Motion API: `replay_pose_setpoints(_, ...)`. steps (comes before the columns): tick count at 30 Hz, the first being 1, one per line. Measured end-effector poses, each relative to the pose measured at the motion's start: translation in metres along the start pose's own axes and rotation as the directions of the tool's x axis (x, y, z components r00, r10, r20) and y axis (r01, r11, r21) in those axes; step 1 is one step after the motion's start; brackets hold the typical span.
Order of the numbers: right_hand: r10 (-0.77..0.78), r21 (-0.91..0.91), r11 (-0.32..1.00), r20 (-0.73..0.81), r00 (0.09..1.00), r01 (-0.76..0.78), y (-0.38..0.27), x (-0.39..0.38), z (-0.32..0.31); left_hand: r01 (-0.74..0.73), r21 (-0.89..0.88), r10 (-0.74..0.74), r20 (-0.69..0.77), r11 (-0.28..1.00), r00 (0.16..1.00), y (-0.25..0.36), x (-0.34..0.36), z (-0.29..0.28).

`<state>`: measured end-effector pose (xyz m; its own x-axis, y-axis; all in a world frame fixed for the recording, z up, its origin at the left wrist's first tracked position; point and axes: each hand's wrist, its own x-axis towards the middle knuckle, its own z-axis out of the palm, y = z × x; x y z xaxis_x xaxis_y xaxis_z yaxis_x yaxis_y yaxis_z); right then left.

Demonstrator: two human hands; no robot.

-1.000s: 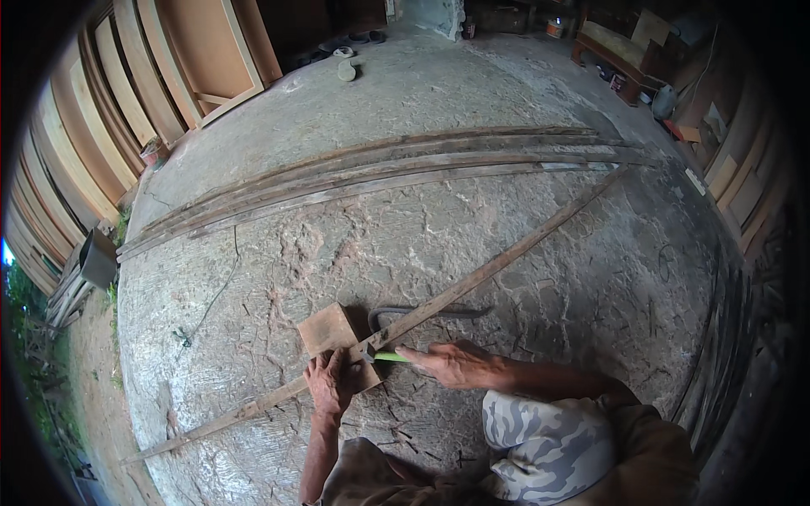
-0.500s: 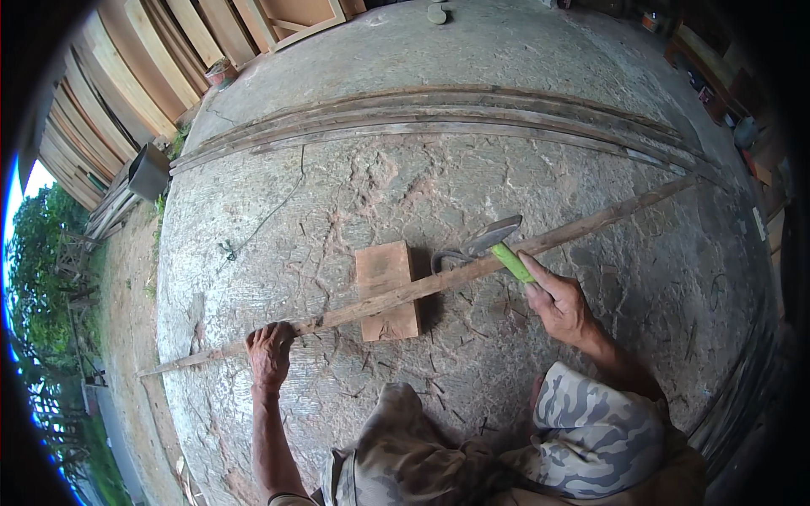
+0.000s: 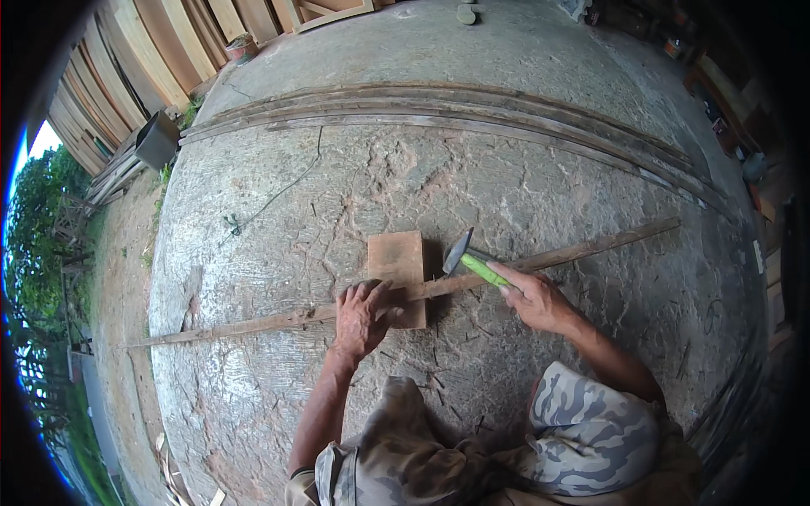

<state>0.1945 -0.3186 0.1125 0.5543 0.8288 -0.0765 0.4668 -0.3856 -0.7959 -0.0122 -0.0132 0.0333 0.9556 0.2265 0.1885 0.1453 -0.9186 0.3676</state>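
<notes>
A long, narrow wooden strip (image 3: 548,258) runs slantwise across a wooden block (image 3: 395,253) on the rough floor. My left hand (image 3: 361,319) is closed over the strip at the block's left edge, its fingers on the far side and the thumb on the near side. In my right hand (image 3: 540,302) is a hammer (image 3: 483,269) with a bright green handle and a dark metal head. The hammer head is just right of the block, over or close to the strip; whether they touch I cannot tell. My right fingers are partly hidden around the handle.
Several long wooden strips (image 3: 405,107) lie across the floor farther off. A thin cord (image 3: 283,191) lies at left, and small nail-like bits are scattered near my knees. Boards (image 3: 152,51) lean at the far left beside a grey bin (image 3: 158,141).
My left hand has moved right along the strip to the block. The hammer has swung left and its head has turned. The strip has shifted slightly left, and the view has moved a little.
</notes>
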Motion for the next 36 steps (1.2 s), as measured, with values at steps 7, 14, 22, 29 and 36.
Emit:
replay_pose_setpoints(7,0.156,-0.111,0.986,0.339,0.928,-0.125,0.004,0.062,-0.031,0.098,-0.039,-0.099,-0.023,0.994,0.995,0.041,0.022,0.047)
replay_pose_setpoints(14,0.095,-0.155,0.987,0.4,0.911,-0.035,0.023,0.09,-0.014,0.072,0.015,-0.07,-0.062,0.997,0.996,0.038,0.019,0.049)
replay_pose_setpoints(22,-0.149,-0.125,0.981,0.012,0.989,0.15,0.009,0.064,-0.014,0.073,-0.05,-0.077,-0.067,0.996,0.995,0.029,0.017,0.044)
replay_pose_setpoints(29,-0.12,-0.224,0.962,0.164,0.979,0.155,-0.006,0.041,0.005,0.109,-0.023,-0.11,-0.032,0.994,0.993,0.022,0.011,0.045)
replay_pose_setpoints(36,-0.245,-0.153,0.955,0.08,0.966,0.255,-0.033,0.066,-0.006,0.119,-0.056,-0.123,-0.082,0.991,0.989,0.023,0.01,0.049)
